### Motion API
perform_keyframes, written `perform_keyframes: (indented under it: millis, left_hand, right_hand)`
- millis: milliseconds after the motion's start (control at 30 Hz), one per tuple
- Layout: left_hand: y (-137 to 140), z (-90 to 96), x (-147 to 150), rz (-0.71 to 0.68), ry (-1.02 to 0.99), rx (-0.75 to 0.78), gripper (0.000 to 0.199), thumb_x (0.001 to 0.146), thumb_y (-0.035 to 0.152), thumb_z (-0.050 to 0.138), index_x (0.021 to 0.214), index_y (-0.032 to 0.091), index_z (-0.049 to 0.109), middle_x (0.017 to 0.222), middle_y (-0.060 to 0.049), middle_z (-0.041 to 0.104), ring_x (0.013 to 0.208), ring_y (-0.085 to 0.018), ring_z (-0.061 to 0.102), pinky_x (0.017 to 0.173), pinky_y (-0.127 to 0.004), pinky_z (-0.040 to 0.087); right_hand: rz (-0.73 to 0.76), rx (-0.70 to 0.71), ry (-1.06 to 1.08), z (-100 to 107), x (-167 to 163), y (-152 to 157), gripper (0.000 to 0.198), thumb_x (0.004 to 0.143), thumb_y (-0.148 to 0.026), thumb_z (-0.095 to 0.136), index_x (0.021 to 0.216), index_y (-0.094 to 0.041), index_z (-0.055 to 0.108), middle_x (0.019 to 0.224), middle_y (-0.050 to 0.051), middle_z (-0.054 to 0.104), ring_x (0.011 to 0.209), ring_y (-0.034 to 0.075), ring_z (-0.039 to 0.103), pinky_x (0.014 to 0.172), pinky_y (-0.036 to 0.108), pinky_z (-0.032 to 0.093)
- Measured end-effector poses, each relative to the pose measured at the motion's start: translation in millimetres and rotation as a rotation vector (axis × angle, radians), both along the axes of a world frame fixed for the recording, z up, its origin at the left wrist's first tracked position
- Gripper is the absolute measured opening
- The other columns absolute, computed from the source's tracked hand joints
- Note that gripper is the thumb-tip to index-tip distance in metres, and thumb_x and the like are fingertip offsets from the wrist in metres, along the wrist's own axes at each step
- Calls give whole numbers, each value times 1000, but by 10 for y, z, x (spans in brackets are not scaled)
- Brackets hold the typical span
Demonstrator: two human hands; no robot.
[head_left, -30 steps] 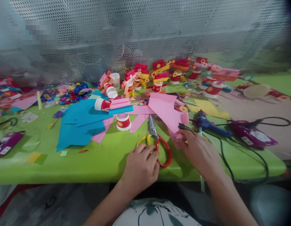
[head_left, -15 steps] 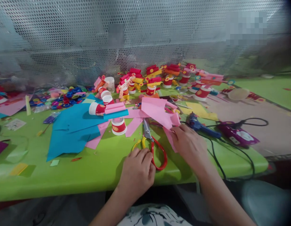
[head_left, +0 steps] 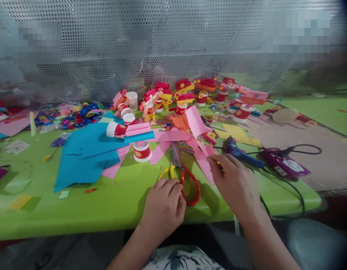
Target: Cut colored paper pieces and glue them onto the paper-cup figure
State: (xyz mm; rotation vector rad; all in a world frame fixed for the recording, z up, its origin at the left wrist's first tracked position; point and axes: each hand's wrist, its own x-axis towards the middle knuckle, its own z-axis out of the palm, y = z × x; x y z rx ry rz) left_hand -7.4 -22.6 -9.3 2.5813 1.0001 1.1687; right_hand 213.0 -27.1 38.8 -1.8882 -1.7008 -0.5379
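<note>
Head view: left hand (head_left: pixel 163 200) curls at the scissors (head_left: pixel 177 161) on the tabletop (head_left: pixel 106 206), right hand (head_left: pixel 237 183) bends by the pink strip (head_left: pixel 203 162); can't tell if either grips; a hard tug could rip that strip

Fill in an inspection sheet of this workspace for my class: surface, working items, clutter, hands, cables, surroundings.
Surface: green-covered table, scraps scattered over it.
Working items: scissors with one red and one yellow handle; pink paper strip.
Clutter: blue paper, small colourful pieces, red-and-white cup.
Hands: left hand at the scissors' handles, grip hidden; right hand at the pink paper strip, grip unclear.
Cables: black cable loops near the front edge, right of the right hand.
Surroundings: perforated screen behind the table.
</note>
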Motion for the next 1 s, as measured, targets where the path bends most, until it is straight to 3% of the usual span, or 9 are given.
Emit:
perform_keyframes:
  millis: [133, 233, 333, 467, 567, 733, 833, 1000]
  left_hand:
    - [11, 36, -15, -12, -41, -46, 24, 97, 11, 61, 118, 17, 68, 109, -11, 82, 92, -27, 74, 82, -42, 65]
    - [32, 51, -32, 7, -55, -89, 47, 103, 14, 57, 149, 16, 53, 123, -14, 80, 102, -28, 75, 87, -42, 64]
    - [57, 38, -52, 1, -15, -132, 61, 104, 14, 54, 163, 21, 40, 131, -14, 78, 107, -28, 74, 90, -44, 63]
    - [73, 5, -73, -32, 21, -195, 55, 103, 10, 51, 156, 20, 51, 128, -13, 79, 109, -29, 73, 93, -47, 62]
    - [77, -10, -73, -33, -20, -200, 45, 101, 7, 50, 144, 17, 61, 123, -12, 80, 108, -28, 74, 94, -46, 63]
    - [83, 2, -61, -11, -126, -162, 41, 100, 4, 51, 136, 17, 66, 115, -11, 82, 104, -25, 76, 91, -41, 64]
    - [89, 27, -61, 13, -191, -181, 38, 98, 4, 52, 129, 17, 70, 110, -10, 83, 100, -24, 77, 88, -38, 64]
    - [73, 50, -107, 18, -296, -316, 38, 99, 6, 50, 125, 18, 74, 104, -9, 82, 95, -21, 78, 83, -32, 63]
  right_hand:
    - [105, -53, -5, 16, -186, -91, 34, 112, -33, 50, 100, -20, 79, 98, 8, 83, 64, 19, 72, 52, 31, 41]
    - [190, -106, -3, -3, -327, -155, 30, 111, -26, 50, 102, -21, 78, 97, 9, 83, 67, 19, 75, 53, 29, 45]
    - [254, -141, 8, -74, -452, -219, 27, 110, -19, 51, 103, -22, 77, 95, 7, 82, 69, 19, 77, 55, 29, 50]
    - [372, -171, 52, -162, -568, -305, 28, 106, -10, 49, 105, -21, 75, 101, 7, 83, 71, 19, 78, 56, 30, 58]
    - [435, -168, 115, -154, -575, -351, 27, 108, -12, 48, 107, -21, 74, 102, 7, 82, 75, 19, 80, 61, 30, 63]
    - [260, -83, 91, -53, -325, -342, 22, 111, -29, 54, 115, -21, 75, 111, 11, 79, 75, 21, 79, 56, 31, 60]
    - [153, -122, -21, -40, -121, -299, 32, 109, -24, 51, 131, -20, 73, 122, 18, 70, 75, 22, 76, 50, 31, 55]
    - [255, -234, -58, -105, -41, -230, 40, 100, -10, 53, 131, -23, 75, 143, 22, 55, 88, 24, 76, 55, 31, 59]
